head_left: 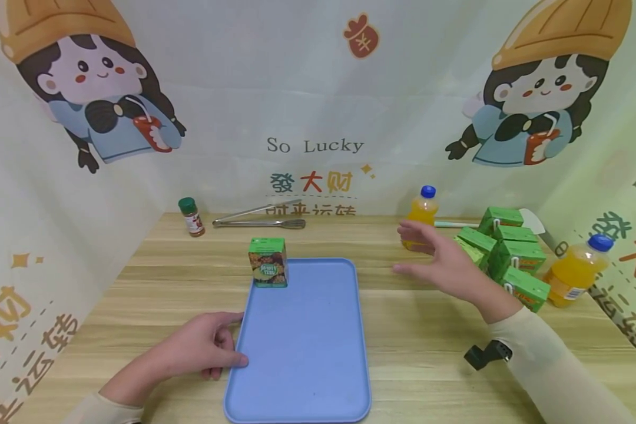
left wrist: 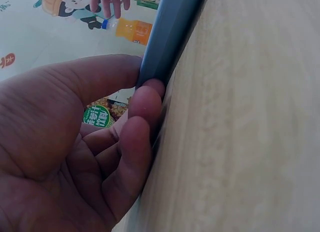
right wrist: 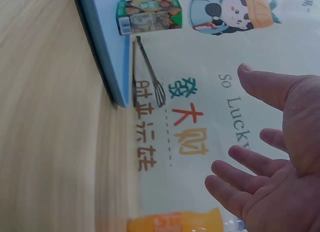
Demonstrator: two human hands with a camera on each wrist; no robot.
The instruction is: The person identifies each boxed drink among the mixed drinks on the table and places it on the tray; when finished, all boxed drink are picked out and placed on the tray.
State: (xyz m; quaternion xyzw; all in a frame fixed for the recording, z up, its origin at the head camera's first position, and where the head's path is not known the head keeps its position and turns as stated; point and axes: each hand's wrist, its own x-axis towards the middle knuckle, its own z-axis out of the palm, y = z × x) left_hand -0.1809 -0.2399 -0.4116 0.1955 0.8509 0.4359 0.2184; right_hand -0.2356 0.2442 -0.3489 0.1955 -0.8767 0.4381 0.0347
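A blue tray (head_left: 307, 347) lies on the wooden table in the middle of the head view. My left hand (head_left: 196, 347) grips its left edge; in the left wrist view the thumb (left wrist: 112, 74) presses the rim and curled fingers (left wrist: 137, 147) lie against it near the tabletop. One green drink carton (head_left: 268, 265) stands upright at the tray's far left corner. To the right, my right hand (head_left: 447, 262) hovers over the table with fingers spread, holding nothing. It partly hides an orange drink bottle (head_left: 423, 207) with a blue cap.
Several green cartons (head_left: 516, 256) are clustered on the right, with a white-headed spatula (head_left: 532, 221) behind them. Another orange drink bottle (head_left: 575, 271) stands at the right edge. Metal tongs (head_left: 259, 224) and a green-capped seasoning jar (head_left: 192, 218) lie and stand at the back left, before the printed curtain.
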